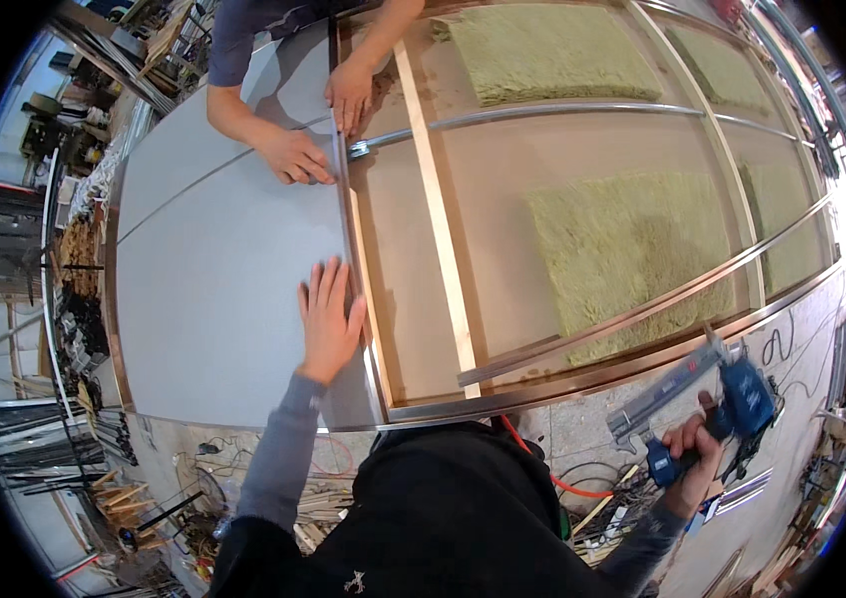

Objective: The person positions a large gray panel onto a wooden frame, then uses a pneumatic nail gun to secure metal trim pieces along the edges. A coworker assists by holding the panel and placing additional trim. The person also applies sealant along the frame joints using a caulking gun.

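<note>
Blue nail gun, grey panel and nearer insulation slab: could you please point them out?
blue nail gun [742, 394], head view, blue body.
grey panel [213, 289], head view, bare face.
insulation slab [632, 249], head view, middle.

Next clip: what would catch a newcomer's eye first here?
The big grey panel on the left of a framed bed, with the left hand flat on its right edge. Right of it, yellow-green insulation pads lie between rails. At lower right, the right hand grips a blue nail gun; another person's hands press the panel's far edge.
</note>
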Available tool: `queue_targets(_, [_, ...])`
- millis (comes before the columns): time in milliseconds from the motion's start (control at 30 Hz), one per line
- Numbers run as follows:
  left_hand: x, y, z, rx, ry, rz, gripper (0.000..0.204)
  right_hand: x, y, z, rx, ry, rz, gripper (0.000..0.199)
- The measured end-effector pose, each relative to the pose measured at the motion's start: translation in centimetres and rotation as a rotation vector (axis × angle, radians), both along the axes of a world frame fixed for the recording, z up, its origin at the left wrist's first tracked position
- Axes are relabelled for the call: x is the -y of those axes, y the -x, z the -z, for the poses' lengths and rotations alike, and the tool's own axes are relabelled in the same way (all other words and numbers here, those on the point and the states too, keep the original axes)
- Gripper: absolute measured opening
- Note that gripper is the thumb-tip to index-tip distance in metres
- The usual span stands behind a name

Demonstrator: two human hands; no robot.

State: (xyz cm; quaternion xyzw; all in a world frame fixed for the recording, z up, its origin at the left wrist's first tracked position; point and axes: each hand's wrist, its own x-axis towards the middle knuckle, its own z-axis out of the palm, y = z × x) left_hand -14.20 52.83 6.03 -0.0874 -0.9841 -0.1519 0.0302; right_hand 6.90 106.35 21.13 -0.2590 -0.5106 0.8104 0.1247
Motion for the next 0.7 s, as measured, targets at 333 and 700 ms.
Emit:
queue_targets(333, [0.2, 11.7, 2.4, -0.195, -0.003, -0.205, 0.066, 28.4, 32.7, 0.1, 0.166, -0.205, -0.970, 0.012])
queue_targets(700, [0.8, 11.8, 0.7, -0.157, -0.111, -0.213, 0.061, 35.4, 38.6, 4.4, 0.351, -0.164, -1.030, 0.019])
